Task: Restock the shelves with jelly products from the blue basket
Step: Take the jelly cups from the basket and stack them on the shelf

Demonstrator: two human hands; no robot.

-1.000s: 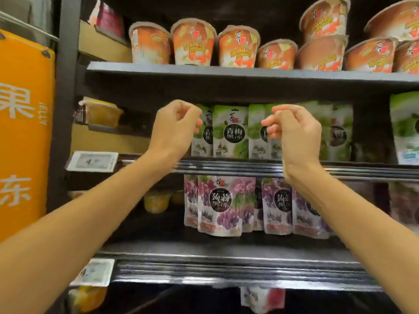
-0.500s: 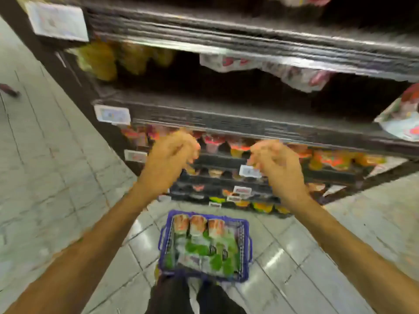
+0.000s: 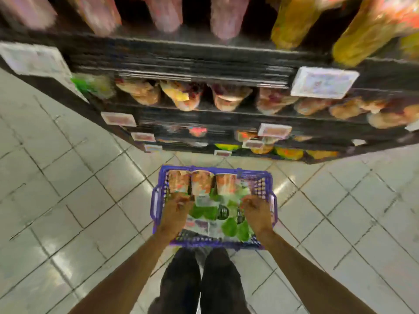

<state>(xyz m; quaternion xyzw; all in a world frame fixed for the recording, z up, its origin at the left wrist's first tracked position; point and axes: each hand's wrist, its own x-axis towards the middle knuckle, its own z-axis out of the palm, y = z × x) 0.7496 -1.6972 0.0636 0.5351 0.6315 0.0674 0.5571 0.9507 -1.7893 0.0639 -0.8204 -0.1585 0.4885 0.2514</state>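
The blue basket (image 3: pixel 268 177) stands on the tiled floor just in front of my feet. Three orange jelly cups (image 3: pixel 201 183) lie along its far side, and green-and-white jelly pouches (image 3: pixel 212 213) fill the near part. My left hand (image 3: pixel 175 215) is low over the basket's left side and my right hand (image 3: pixel 257 214) over its right side. Both have their fingers curled down onto the pouches. Blur hides whether either hand grips one.
Dark shelves (image 3: pixel 204 120) rise right behind the basket, stocked with blurred cups and pouches and fitted with white price tags (image 3: pixel 324 82). My dark trouser legs (image 3: pixel 201 282) are directly below the basket. Pale floor tiles (image 3: pixel 68 200) spread left and right.
My view swung down from the upper pouch shelves to the floor. Both hands dropped from shelf height into the basket.
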